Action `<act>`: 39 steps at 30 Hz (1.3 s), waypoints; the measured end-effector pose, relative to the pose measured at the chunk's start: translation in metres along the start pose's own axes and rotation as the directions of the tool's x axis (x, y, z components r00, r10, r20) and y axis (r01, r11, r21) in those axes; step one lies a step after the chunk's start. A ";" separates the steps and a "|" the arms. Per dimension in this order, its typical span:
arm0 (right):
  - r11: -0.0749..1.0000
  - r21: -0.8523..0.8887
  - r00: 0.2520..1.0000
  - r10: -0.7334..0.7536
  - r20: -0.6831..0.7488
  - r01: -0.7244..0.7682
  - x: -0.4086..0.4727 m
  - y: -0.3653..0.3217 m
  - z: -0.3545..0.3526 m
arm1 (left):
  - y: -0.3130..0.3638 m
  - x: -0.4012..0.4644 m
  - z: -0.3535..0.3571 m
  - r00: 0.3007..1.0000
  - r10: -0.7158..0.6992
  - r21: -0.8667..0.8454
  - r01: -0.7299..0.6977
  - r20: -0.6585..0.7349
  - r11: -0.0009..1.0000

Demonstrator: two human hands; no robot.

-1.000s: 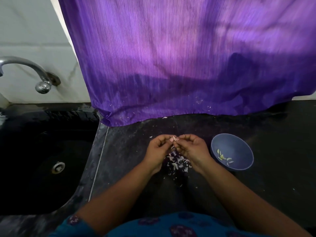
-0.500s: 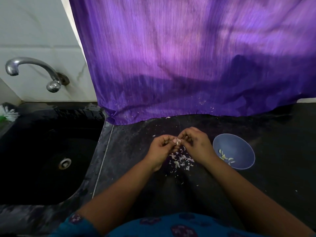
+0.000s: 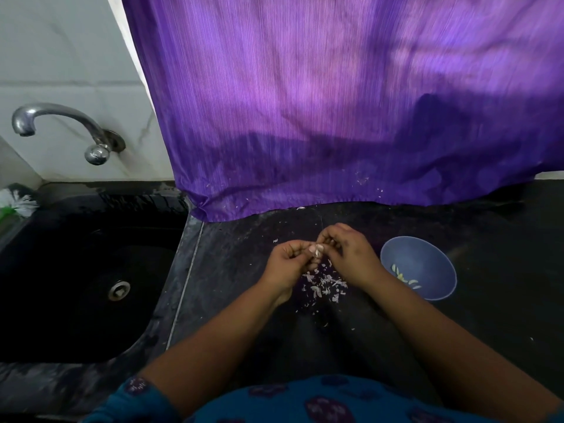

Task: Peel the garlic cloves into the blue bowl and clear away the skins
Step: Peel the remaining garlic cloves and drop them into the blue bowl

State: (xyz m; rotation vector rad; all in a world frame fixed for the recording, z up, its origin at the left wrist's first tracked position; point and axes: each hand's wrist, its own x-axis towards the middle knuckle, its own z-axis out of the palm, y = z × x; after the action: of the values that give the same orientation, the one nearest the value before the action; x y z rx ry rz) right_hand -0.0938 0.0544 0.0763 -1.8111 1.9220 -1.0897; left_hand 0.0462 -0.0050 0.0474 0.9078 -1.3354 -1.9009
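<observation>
My left hand (image 3: 288, 264) and my right hand (image 3: 348, 254) meet above the dark counter, and both pinch a small pale garlic clove (image 3: 317, 251) between fingertips. Directly under the hands lies a scatter of whitish garlic skins (image 3: 325, 283). Just right of my right hand stands the blue bowl (image 3: 424, 254), holding several peeled cloves (image 3: 406, 276) near its bottom.
A black sink (image 3: 85, 270) with a metal drain fills the left side, with a chrome tap (image 3: 61, 126) above it. A purple curtain (image 3: 335, 102) hangs down to the counter's back edge. A white and green brush (image 3: 15, 206) sits at the far left.
The view has shifted a little so the sink and tap sit further right. My hands stay together on the clove; the right hand has turned slightly over it.
</observation>
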 end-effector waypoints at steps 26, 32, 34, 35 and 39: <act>0.862 0.304 0.897 0.440 -0.050 -0.406 -0.015 0.009 -0.006 | -0.006 0.001 0.015 0.998 -0.065 -0.060 0.064 -0.014 0.996; 0.883 0.268 0.901 0.423 -0.094 -0.386 -0.015 0.000 -0.006 | -0.010 -0.001 0.014 0.991 0.134 0.178 -0.128 -0.025 0.976; 0.878 0.272 0.895 0.433 -0.102 -0.394 -0.015 -0.002 -0.006 | -0.011 -0.001 0.014 0.982 0.185 0.231 -0.172 -0.036 0.958; 0.867 0.288 0.887 0.451 -0.099 -0.408 -0.014 -0.003 -0.006 | -0.011 -0.001 0.014 0.978 0.204 0.252 -0.187 -0.042 0.950; 0.758 0.444 0.833 0.552 -0.046 -0.478 -0.014 -0.005 -0.004 | -0.009 -0.002 0.013 0.967 0.251 0.321 -0.224 -0.045 0.920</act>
State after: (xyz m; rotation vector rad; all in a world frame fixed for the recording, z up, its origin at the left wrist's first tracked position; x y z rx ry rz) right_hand -0.0902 0.0689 0.0789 -0.8956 1.9187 -1.3438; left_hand 0.0355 0.0061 0.0419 0.9190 -1.6450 -1.4744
